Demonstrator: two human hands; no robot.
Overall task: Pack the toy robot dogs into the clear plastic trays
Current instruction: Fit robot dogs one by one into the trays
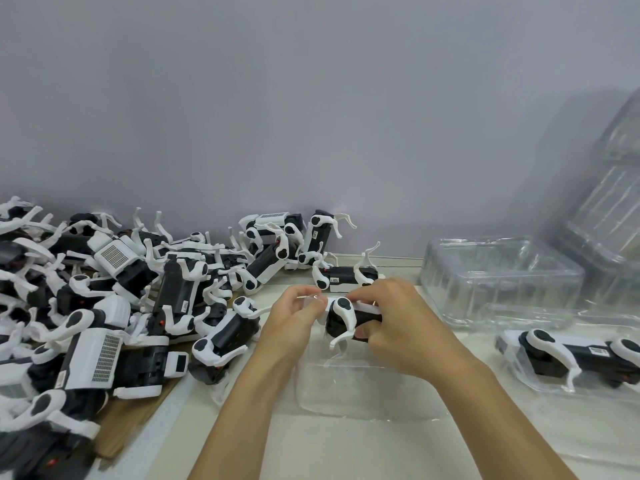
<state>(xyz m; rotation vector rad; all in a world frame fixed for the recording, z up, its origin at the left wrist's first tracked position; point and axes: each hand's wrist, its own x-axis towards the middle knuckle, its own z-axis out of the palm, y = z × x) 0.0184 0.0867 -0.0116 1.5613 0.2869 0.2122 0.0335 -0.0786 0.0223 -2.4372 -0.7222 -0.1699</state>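
Both forearms reach forward, converging at centre. Left hand [294, 315] fingers curled, tips pinched together. Right hand [398, 320] arched, fingers bent downward, closed in a grip.

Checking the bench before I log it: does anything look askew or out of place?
Nothing looks damaged. The dogs lie in a tangled heap on the left, legs up, and one packed tray sits at the right.

The toy robot dogs [166, 289] are smooth black-and-white plastic, faintly glossy. The clear plastic trays [498, 278] look thin and shiny. The pale bench [346, 452] is matt; brown cardboard [135, 420] looks dull.
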